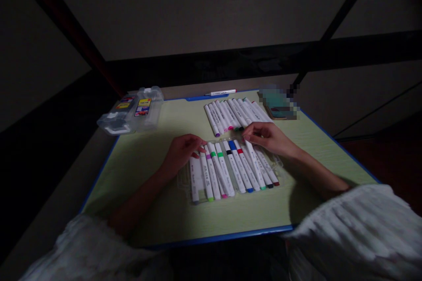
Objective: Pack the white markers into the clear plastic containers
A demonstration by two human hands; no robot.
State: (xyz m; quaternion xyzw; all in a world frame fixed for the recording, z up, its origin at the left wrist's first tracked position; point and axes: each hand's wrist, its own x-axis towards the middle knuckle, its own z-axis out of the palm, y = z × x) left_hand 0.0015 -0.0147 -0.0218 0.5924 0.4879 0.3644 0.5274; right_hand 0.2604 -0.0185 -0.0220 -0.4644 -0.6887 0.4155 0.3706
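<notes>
A clear plastic tray (280, 171) lies on the table, holding several white markers in a slanted row. My right hand (267, 136) pinches the upper end of a white marker (254, 162) with a green tip end, which leans over its neighbours in the tray's right half. At the tray's upper left, my left hand (184, 151) has its fingers apart and loosely bent, the tips beside the top of a white marker (206, 175) with a light green end. A white marker with a grey end (194, 182) lies at the tray's left side.
Behind the tray lies a second row of white markers (227, 114). One red-ended marker (222, 93) rests at the table's far edge. A clear plastic case (151, 118) with a handle stands far left, and a partly blurred phone (278, 103) lies far right. The green tabletop (138, 175) has blue edging.
</notes>
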